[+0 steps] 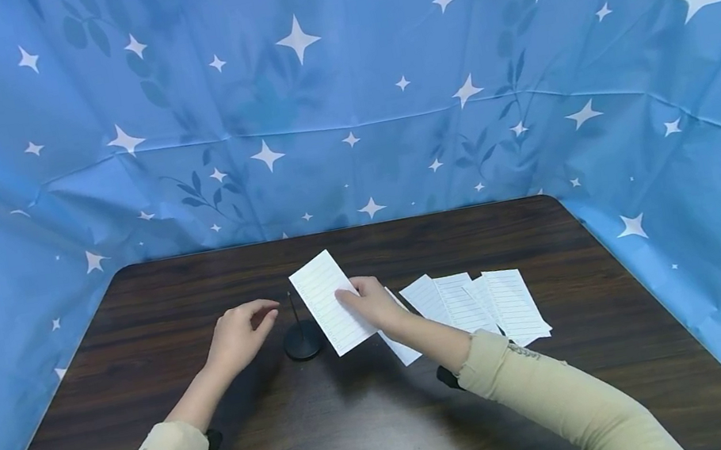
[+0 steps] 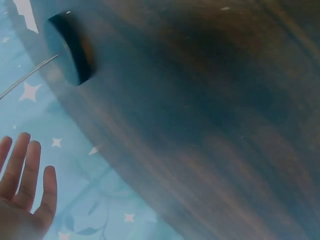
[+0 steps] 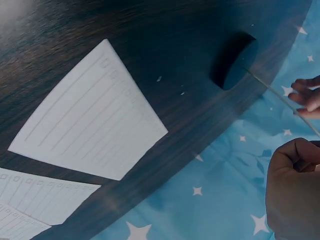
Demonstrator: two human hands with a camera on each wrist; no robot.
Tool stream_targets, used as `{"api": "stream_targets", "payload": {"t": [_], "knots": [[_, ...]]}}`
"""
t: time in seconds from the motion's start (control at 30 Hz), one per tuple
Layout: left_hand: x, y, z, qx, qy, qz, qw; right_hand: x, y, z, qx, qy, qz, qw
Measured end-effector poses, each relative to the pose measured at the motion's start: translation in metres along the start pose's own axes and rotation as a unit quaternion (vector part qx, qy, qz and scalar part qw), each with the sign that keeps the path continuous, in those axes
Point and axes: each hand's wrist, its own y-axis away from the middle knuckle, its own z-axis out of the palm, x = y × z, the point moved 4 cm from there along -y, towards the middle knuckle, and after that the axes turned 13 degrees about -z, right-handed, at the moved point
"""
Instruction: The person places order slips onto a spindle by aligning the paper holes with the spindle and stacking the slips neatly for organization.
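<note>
My right hand (image 1: 374, 304) pinches a white lined paper sheet (image 1: 325, 303) between thumb and fingers, holding it tilted above the table. Just left of that sheet stands a bill spike (image 1: 304, 341), a thin upright metal rod on a round black base. On the spike's other side hovers my left hand (image 1: 241, 336), fingers relaxed and holding nothing. The left wrist view shows its fingers (image 2: 32, 170) spread loosely below the rod. In the right wrist view, the curled right hand (image 3: 295, 195) is cut off by the frame's edge, and the held sheet is out of sight.
Several more lined sheets (image 1: 512, 303) lie overlapping on the dark wooden table (image 1: 371, 448), right of the spike. One loose sheet (image 3: 95, 115) lies partly beneath my right hand. A blue star-patterned cloth (image 1: 336, 84) hangs behind and beside the table.
</note>
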Motion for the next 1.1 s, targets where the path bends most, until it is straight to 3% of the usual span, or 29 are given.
{"api": "stream_targets", "payload": {"t": [0.23,0.53,0.8,1.1], "knots": [[0.011,-0.009,-0.007,0.008,0.078,-0.030,0.9965,-0.003,-0.002,0.007,-0.011,-0.022,0.026,0.9994],[0.020,-0.018,-0.008,-0.019,0.161,-0.063,0.9848,-0.009,-0.001,0.015,-0.014,-0.028,0.003,0.9995],[0.020,-0.021,-0.006,-0.015,0.182,-0.082,0.9798,-0.011,0.000,0.022,-0.019,-0.042,-0.009,0.9989],[0.024,-0.020,-0.004,-0.037,0.219,-0.102,0.9696,-0.007,0.001,0.022,-0.017,-0.038,-0.003,0.9991]]}}
